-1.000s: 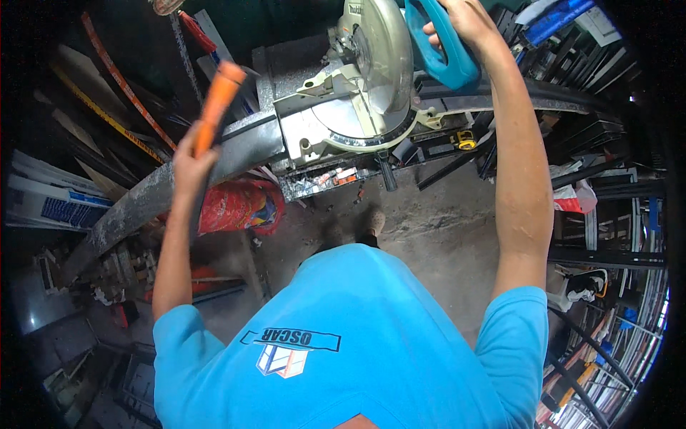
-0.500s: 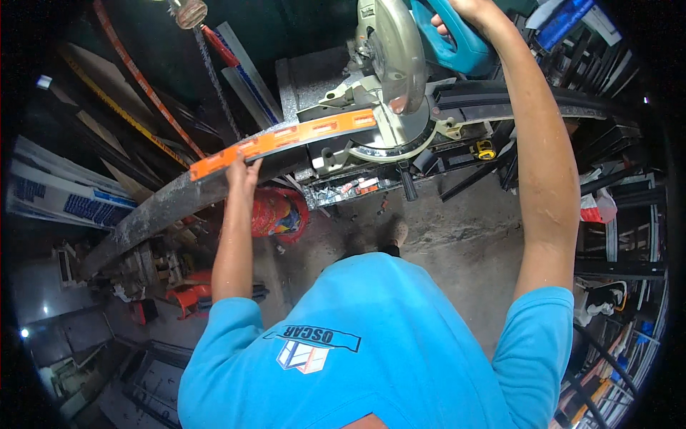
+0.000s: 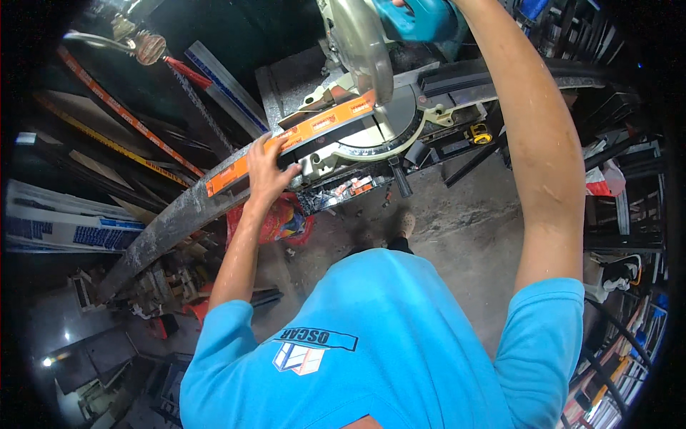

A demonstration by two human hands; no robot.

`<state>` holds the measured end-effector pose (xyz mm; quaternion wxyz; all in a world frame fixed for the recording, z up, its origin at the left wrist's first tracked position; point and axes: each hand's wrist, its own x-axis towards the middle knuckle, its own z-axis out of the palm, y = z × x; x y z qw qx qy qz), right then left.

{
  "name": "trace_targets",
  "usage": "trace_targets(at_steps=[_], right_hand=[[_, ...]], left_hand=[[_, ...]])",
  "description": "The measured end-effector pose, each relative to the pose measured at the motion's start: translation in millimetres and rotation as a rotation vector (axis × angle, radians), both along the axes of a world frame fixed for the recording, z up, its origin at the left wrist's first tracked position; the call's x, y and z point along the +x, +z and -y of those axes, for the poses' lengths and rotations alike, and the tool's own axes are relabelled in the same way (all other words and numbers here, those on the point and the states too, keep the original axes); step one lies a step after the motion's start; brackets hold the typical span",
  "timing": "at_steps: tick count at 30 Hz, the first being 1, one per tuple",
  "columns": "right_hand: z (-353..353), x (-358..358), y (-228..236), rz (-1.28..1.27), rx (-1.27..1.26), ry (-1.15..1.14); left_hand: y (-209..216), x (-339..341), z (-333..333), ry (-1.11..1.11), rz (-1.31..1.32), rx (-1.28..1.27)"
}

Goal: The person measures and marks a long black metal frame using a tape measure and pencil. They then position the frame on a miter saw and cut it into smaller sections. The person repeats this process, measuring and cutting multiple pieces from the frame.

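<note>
An orange-faced strip or profile [image 3: 325,121] lies along the fence of a miter saw [image 3: 357,43], its right end beside the blade guard. My left hand [image 3: 266,171] lies across the profile left of the blade, fingers over its far edge and thumb apart on the near side. At the top edge, my right hand [image 3: 401,3] grips the saw's teal handle [image 3: 421,23]. Only some fingers show there; the frame cuts off the rest. The saw's round base [image 3: 382,136] sits below the guard.
A long dusty beam [image 3: 161,218] supports the left side. Orange and yellow strips lean at the left. A red bag [image 3: 271,222] stands below the bench, and a yellow tape measure [image 3: 480,134] lies to the right. Offcuts fill a tray [image 3: 343,193] under the saw.
My left hand has shifted from the profile's left end toward its middle. The profile has slid right, nearer the blade guard. My right hand stays on the handle; the whole view has shifted slightly.
</note>
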<state>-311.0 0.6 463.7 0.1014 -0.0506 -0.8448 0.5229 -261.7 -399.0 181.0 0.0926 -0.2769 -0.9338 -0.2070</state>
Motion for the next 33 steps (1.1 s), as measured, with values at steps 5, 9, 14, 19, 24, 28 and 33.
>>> trace_targets(at_steps=[5,9,14,19,24,28,33], right_hand=[[-7,-35,1,-0.132,0.26,0.052],[-29,-69,-7,-0.305,0.694,0.043],[4,-1,8,-0.113,0.211,0.102],[10,16,9,-0.123,0.154,0.129],[8,26,7,-0.13,0.133,0.144],[11,29,4,-0.128,0.119,0.147],[9,36,-1,-0.129,0.12,0.146]], left_hand=[[-13,-46,-39,-0.138,-0.057,-0.295],[-38,-72,-54,-0.203,-0.112,-0.161],[-38,-63,-57,-0.151,-0.097,-0.176],[-38,-65,-63,-0.139,-0.117,-0.216],[-41,-67,-63,-0.124,-0.122,-0.228],[-41,-66,-65,-0.116,-0.126,-0.232],[-40,-63,-69,-0.083,-0.11,-0.232]])
